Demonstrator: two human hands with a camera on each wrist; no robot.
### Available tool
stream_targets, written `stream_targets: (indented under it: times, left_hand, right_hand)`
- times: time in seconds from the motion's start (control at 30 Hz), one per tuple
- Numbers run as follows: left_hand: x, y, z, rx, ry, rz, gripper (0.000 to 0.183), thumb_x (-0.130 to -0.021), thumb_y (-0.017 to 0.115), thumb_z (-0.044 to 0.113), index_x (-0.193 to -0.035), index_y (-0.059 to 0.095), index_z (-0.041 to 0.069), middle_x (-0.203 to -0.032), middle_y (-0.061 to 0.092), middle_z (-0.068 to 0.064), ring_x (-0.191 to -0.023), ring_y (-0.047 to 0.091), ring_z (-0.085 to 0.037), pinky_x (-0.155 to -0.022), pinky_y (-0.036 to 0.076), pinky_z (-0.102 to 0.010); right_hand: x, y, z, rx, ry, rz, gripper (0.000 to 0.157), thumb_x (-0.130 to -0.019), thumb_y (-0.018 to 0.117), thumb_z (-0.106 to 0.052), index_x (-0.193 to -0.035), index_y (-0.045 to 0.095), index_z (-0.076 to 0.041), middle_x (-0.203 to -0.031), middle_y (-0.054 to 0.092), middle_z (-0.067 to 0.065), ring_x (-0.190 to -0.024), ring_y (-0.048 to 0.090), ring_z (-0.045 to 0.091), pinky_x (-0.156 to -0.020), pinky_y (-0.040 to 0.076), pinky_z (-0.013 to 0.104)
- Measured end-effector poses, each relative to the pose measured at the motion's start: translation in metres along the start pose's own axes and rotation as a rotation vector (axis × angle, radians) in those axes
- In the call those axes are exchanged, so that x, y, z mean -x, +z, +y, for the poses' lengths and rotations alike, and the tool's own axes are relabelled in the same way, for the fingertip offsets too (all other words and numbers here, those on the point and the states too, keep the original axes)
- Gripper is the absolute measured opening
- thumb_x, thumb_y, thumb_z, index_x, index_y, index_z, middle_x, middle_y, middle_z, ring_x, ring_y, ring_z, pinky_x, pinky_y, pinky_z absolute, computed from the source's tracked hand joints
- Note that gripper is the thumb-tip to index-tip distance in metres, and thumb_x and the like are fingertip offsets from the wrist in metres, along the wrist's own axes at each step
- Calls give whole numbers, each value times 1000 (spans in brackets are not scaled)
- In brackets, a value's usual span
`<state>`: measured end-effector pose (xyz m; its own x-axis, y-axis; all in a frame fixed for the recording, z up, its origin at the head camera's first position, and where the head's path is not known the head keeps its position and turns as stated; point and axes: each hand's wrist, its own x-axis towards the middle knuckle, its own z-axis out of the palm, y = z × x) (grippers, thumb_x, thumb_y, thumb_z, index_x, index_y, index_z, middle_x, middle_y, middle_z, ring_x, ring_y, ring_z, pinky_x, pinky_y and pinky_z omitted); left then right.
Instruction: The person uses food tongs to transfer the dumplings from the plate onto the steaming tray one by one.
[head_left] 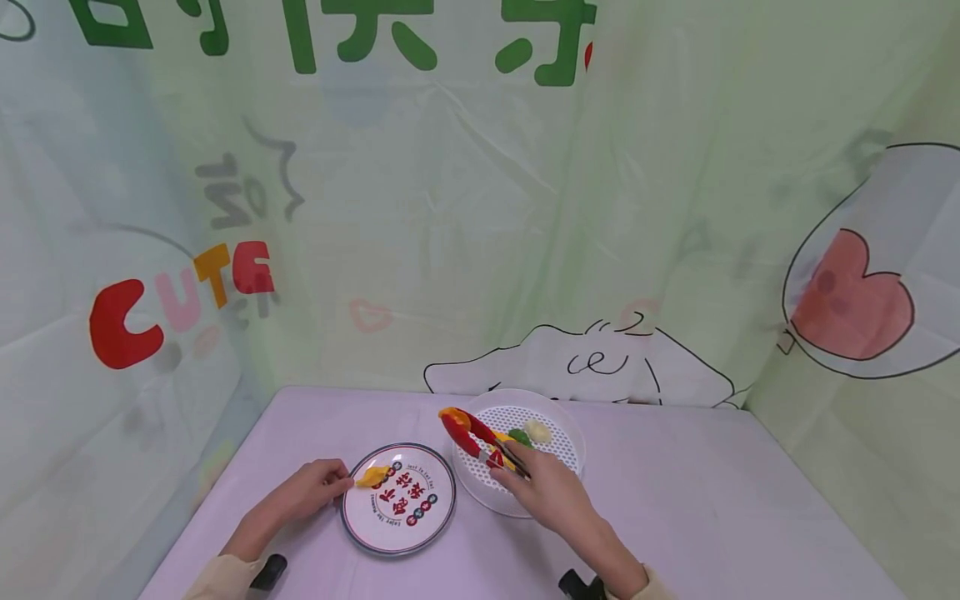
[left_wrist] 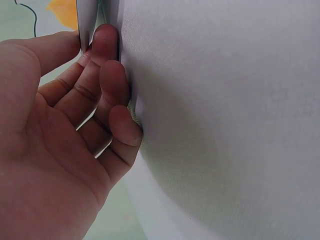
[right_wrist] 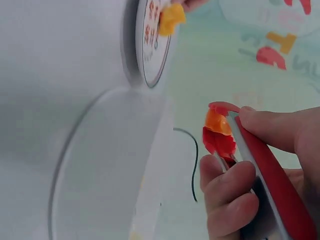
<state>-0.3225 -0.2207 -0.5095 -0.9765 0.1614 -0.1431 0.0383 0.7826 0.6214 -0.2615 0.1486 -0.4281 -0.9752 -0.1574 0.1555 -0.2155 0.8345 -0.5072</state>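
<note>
My left hand (head_left: 318,487) pinches the left rim of a round white plate (head_left: 382,533) with red characters and a dark edge. In the left wrist view, the thumb lies over the rim and fingers under it. A yellow food-like piece (head_left: 372,477) lies on the plate near that thumb. My right hand (head_left: 553,493) grips red-and-metal tongs (right_wrist: 272,180) over a white perforated round tray (head_left: 573,437). Between the tong tips sits a glossy orange piece (right_wrist: 218,121). In the tray are a green piece (head_left: 519,436), a pale piece (head_left: 537,431) and something yellow, partly hidden by the tongs.
A pale lilac tabletop (head_left: 697,500) carries the plate and tray, which stand side by side. A printed curtain (head_left: 487,208) hangs behind the table and along both sides. Dark straps (head_left: 270,572) show by the wrists.
</note>
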Motion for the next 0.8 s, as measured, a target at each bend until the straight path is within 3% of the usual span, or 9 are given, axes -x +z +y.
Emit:
stream_targets:
  times: [0.2, 0.33, 0.53, 0.8]
  left_hand:
    - [-2, 1, -2, 0, -5, 1, 13, -96, 67, 25, -94, 66, 12, -77, 61, 2, -73, 52, -14, -65, 43, -27]
    - [-2, 1, -3, -5, 0, 3, 14, -96, 68, 26, -94, 65, 12, -76, 61, 2, -72, 52, -14, -64, 42, -27]
    - [0, 0, 0, -6, 1, 6, 14, -96, 67, 26, -94, 65, 12, -76, 60, 1, -73, 52, -14, -64, 42, -27]
    - [2, 1, 3, -6, -4, 20, 13, -96, 68, 24, -94, 65, 11, -76, 60, 1, -73, 52, -15, -66, 43, -28]
  right_hand:
    - [0, -14, 14, 73, 68, -27, 55, -87, 76, -40, -131, 65, -8, -119, 72, 12, -88, 64, 19, -73, 59, 37]
    - [0, -17, 19, 109, 99, -87, 55, -85, 78, -39, -128, 66, -7, -116, 72, 11, -80, 60, 18, -66, 56, 33]
    - [-3, -16, 22, 154, 123, -182, 55, -82, 81, -39, -126, 68, -8, -114, 73, 9, -80, 60, 18, -67, 56, 32]
    - [-3, -15, 23, 176, 127, -192, 54, -82, 81, -39, -123, 69, -7, -111, 73, 9, -80, 59, 19, -68, 56, 36]
